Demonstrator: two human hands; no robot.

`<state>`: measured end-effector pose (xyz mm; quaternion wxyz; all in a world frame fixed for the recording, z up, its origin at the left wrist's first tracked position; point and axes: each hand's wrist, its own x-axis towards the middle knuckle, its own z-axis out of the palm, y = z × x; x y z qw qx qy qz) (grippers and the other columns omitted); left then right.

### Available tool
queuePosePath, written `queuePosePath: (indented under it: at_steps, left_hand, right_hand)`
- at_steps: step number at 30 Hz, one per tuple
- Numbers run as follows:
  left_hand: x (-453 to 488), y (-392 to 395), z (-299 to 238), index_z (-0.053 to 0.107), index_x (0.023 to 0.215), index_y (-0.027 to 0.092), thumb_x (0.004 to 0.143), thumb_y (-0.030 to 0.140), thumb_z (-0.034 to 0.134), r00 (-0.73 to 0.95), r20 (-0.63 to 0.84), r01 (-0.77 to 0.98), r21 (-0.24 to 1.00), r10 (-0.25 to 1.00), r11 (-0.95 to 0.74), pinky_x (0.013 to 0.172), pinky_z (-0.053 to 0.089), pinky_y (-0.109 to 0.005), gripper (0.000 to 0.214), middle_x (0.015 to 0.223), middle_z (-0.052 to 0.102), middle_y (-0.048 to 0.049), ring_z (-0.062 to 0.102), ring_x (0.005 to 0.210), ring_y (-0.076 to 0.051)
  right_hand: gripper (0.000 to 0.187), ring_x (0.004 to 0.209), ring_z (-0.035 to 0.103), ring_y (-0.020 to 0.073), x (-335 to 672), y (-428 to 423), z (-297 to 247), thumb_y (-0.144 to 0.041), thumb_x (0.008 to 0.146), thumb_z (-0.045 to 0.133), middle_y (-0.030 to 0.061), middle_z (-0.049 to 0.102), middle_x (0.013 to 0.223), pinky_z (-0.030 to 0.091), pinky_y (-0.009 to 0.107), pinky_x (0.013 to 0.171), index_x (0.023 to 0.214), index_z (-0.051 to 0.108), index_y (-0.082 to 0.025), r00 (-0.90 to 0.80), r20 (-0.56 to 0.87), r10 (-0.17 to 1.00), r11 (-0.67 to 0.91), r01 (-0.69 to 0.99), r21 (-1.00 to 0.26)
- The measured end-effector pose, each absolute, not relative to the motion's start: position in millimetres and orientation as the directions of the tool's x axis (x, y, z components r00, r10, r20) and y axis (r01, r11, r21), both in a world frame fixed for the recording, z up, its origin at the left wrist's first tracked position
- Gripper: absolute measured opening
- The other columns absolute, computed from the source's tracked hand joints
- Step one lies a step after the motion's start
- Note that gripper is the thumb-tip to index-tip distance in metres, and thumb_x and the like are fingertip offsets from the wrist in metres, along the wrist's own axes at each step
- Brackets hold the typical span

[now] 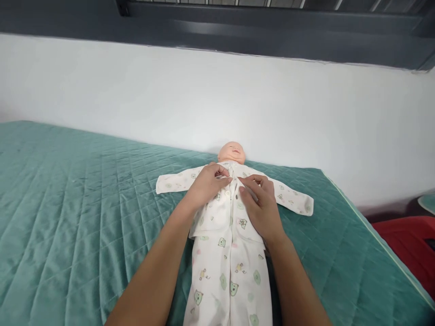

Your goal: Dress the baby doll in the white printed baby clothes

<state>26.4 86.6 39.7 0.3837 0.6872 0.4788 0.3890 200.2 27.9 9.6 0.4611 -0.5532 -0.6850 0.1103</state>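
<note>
A baby doll lies on its back, its head close to the wall. It wears a white long-sleeved jacket and matching trousers, both printed with green and brown animals. Over the chest, my left hand pinches one edge of the jacket's front opening. Opposite it, my right hand grips the other edge with bent fingers. Small buttons show along the opening just below my fingertips. Both sleeves stretch out sideways, and no doll hands show at the cuffs.
A green quilted cover spreads under the doll. Behind it stands a white wall with a dark metal beam above. Beyond the cover's right edge is a red plastic object.
</note>
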Motion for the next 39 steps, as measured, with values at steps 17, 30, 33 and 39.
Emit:
queuePosePath:
  at_steps: [17,30,33,39]
  left_hand:
    - [37,81,41,0.063,0.077,0.021,0.086,0.017,0.059,0.225,0.448,0.484,0.719,0.865,-0.498,0.084,0.041,-0.032,0.01,0.084,0.065,-0.0002,0.054,0.09,-0.018]
    - [43,72,51,0.066,0.08,0.019,0.085,0.024,0.059,0.212,0.203,0.31,0.914,0.956,-0.262,0.067,0.042,-0.027,0.01,0.079,0.067,0.0002,0.058,0.07,-0.014]
    - [41,73,50,0.067,0.082,0.019,0.085,0.026,0.06,0.217,0.189,0.287,0.925,0.958,-0.247,0.067,0.042,-0.026,0.011,0.078,0.067,0.0005,0.058,0.069,-0.013]
    - [39,77,47,0.069,0.082,0.018,0.085,0.028,0.061,0.22,0.205,0.275,0.925,0.954,-0.262,0.073,0.044,-0.027,0.012,0.083,0.07,-0.001,0.06,0.075,-0.014]
  right_hand:
    - [0.02,0.07,0.057,0.0151,192,47,37,-0.04,0.081,0.066,0.0008,0.069,0.082,0.042,0.029,0.066,0.087,0.07,-0.022,0.213,0.151,0.965,0.069,0.348,-0.935]
    - [0.022,0.087,0.064,0.02,195,53,29,-0.042,0.079,0.069,0.0007,0.074,0.089,0.046,0.031,0.079,0.087,0.076,-0.022,0.219,0.103,0.97,0.052,0.223,-0.973]
    - [0.023,0.083,0.064,0.0191,198,55,24,-0.041,0.078,0.071,0.0011,0.075,0.09,0.047,0.031,0.077,0.09,0.076,-0.022,0.173,0.072,0.982,0.054,0.11,-0.992]
    - [0.029,0.088,0.066,0.0197,201,55,18,-0.043,0.076,0.075,0.0027,0.076,0.098,0.049,0.031,0.079,0.097,0.076,-0.023,0.129,0.06,0.99,0.063,-0.018,-0.998]
